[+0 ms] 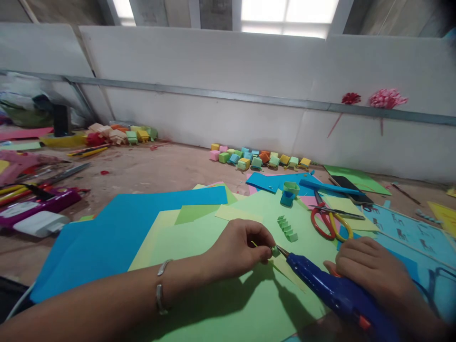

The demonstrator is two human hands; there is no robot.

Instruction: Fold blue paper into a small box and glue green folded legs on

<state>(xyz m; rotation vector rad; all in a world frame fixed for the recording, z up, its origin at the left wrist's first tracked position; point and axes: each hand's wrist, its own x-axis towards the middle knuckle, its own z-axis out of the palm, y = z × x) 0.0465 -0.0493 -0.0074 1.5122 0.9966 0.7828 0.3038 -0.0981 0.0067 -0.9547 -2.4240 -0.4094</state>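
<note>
My left hand [240, 247] pinches a small folded green paper piece [275, 251] between thumb and fingertips. My right hand [377, 270] is wrapped round a blue hot glue gun [331, 285], whose metal nozzle meets or nearly meets that paper piece. Beneath both hands spreads a light green paper sheet [199, 304]. A zigzag-folded green paper strip [287, 229] lies just beyond the nozzle. Farther back stands a green paper ring [291, 188] on a small blue paper piece [287, 199].
Red-handled scissors [322, 223] and yellow-handled scissors [341, 226] lie at right, near a phone [351, 189]. Small paper boxes [256, 162] line the wall. Large blue paper [107, 237] covers the left; beyond it are a purple power strip [39, 209] and pink glue gun [17, 164].
</note>
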